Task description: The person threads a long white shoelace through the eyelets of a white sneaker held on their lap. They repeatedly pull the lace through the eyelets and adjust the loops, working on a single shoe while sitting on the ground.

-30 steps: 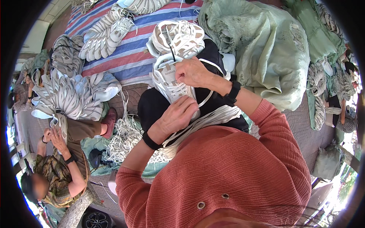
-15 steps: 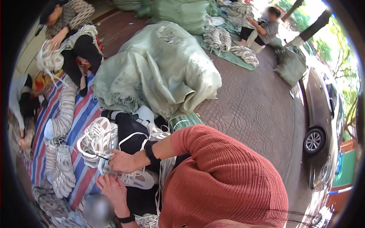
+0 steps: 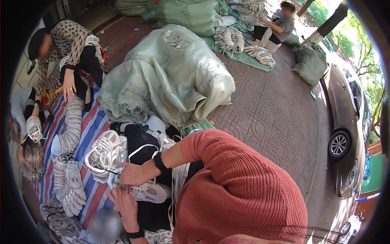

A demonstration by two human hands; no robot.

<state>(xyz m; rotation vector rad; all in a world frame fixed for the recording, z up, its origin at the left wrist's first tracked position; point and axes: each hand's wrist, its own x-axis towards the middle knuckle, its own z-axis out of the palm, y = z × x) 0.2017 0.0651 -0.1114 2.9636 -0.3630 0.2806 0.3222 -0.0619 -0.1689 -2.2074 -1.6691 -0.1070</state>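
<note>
Across my lap lies a white and grey shoe upper (image 3: 152, 194), its toe pointing right. My right hand (image 3: 135, 175) is closed above it, around a thin dark rod (image 3: 109, 171) that sticks out leftward. Below it, my left hand (image 3: 125, 206) has its fingers bent against the left end of the upper, their tips partly hidden. Another white shoe upper (image 3: 106, 150) with laces sits just beyond my hands. A white lace (image 3: 143, 143) loops over my dark trouser leg, and more laces (image 3: 178, 191) hang beside my right arm.
Stacked shoe uppers (image 3: 70, 126) lie on a striped sheet (image 3: 91, 179) at left. A big pale green sack (image 3: 166, 77) stands ahead. Two people sit at far left, one (image 3: 67, 53) in a patterned top; another (image 3: 280, 26) sits far right. A car (image 3: 345, 118) is parked right.
My hands stay at the shoe upper with little movement. The person in the patterned top has lowered a hand to the stacked uppers, and the white upper they held is now farther down, left.
</note>
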